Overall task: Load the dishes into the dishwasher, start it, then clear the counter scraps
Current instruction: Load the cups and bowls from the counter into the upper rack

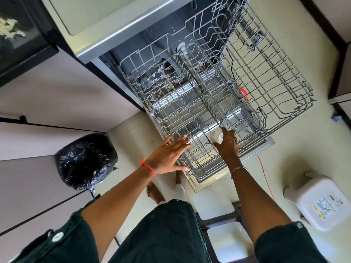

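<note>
The dishwasher [106, 44] stands open with both wire racks pulled out over its lowered door. The upper rack [275, 69] extends to the right and holds nothing I can see. My right hand [227, 144] is shut on a small white cup [217, 136], holding it among the tines at the near end of the lower rack [190, 114]. My left hand [167, 153] lies flat with fingers spread on the lower rack's near left corner. Bits of debris lie at the far end of the lower rack.
A bin lined with a black bag [86, 161] stands on the floor at the left. A white plastic stool [321, 200] is at the right, and a red cord [266, 179] runs across the floor beside the door. Scraps [8, 28] lie on the dark counter, top left.
</note>
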The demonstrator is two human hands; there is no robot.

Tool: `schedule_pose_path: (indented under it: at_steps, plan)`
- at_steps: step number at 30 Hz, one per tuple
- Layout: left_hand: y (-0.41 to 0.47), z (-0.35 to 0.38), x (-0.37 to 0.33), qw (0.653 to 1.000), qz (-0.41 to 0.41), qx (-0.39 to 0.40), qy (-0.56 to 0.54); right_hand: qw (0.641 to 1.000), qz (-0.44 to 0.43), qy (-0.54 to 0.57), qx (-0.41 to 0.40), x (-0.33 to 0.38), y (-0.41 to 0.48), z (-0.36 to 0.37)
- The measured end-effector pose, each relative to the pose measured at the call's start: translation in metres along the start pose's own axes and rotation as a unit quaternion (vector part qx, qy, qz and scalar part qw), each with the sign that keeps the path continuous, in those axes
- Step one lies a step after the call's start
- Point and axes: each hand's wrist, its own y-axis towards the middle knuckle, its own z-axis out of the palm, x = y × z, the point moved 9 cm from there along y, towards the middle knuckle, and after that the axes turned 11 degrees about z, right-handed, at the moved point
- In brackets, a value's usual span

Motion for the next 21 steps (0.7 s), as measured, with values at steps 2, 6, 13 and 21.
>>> schedule_pose_path:
  at_steps: [2,6,13,21]
  plan:
    - [-0.0002,0.0007,-0.0004,1.0,0.0,0.001,0.001,1.0,-0.003,-0.005,0.003,-0.0003,-0.0002,0.0006]
    - [0.0002,0.0014,0.0001,1.0,0.0,0.003,0.005,1.0,-0.006,-0.013,0.024,0.001,0.0005,0.0033]
    - [0.0006,0.0039,0.0012,1.0,-0.004,0.014,0.019,0.998,-0.026,-0.034,0.036,-0.0017,0.0,0.0022]
    - [0.0005,0.0046,0.0008,1.0,-0.006,0.02,0.021,0.995,-0.033,-0.094,0.008,-0.0011,-0.0079,0.0022]
